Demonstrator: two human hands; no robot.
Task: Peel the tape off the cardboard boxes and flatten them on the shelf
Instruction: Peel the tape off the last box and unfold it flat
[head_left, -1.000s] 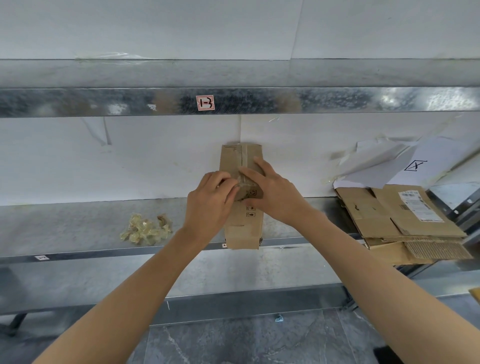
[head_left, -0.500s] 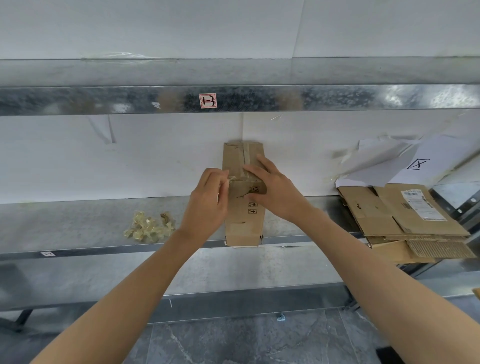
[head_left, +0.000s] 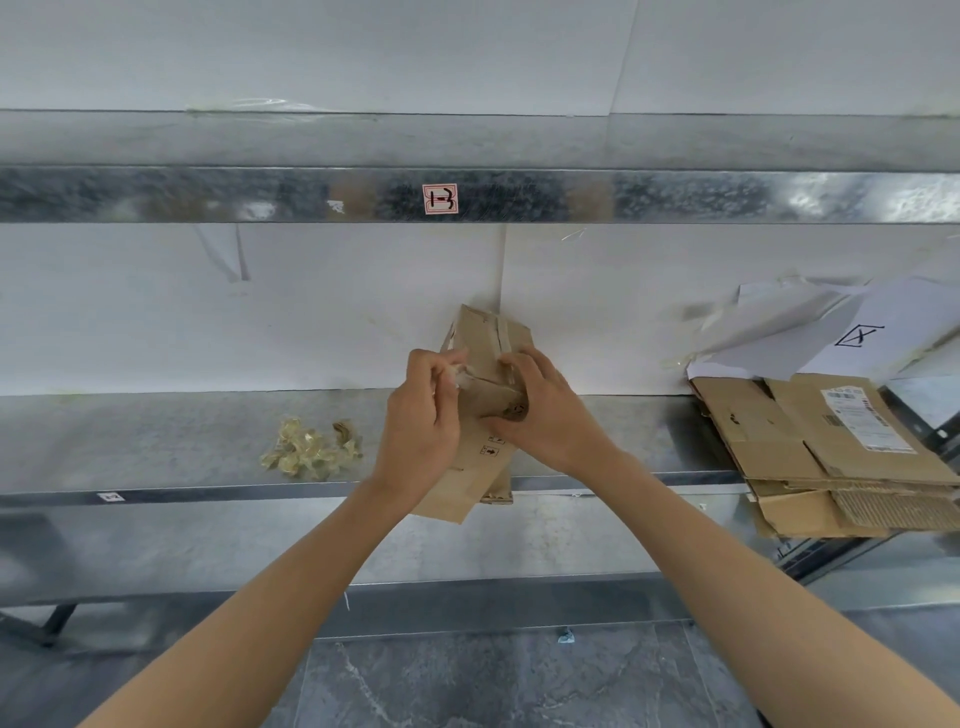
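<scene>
the right hand (head_left: 550, 415) is gripping the box (head_left: 483, 338) steady; the left hand (head_left: 421, 421), at its nine o'clock, is pinching tape (head_left: 462, 375) to peel it.

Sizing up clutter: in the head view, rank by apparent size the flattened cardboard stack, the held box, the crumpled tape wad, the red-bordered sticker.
Largest to smallest: flattened cardboard stack; held box; crumpled tape wad; red-bordered sticker.

The cardboard box (head_left: 491, 335) lies over the front edge of the shelf (head_left: 156, 441), left hand (head_left: 421, 431) at a tape strip (head_left: 469, 373) on its left, right hand (head_left: 550, 415) on its right. Tape scraps (head_left: 311, 449) lie further left, flattened cardboard (head_left: 831, 457) far right.
</scene>
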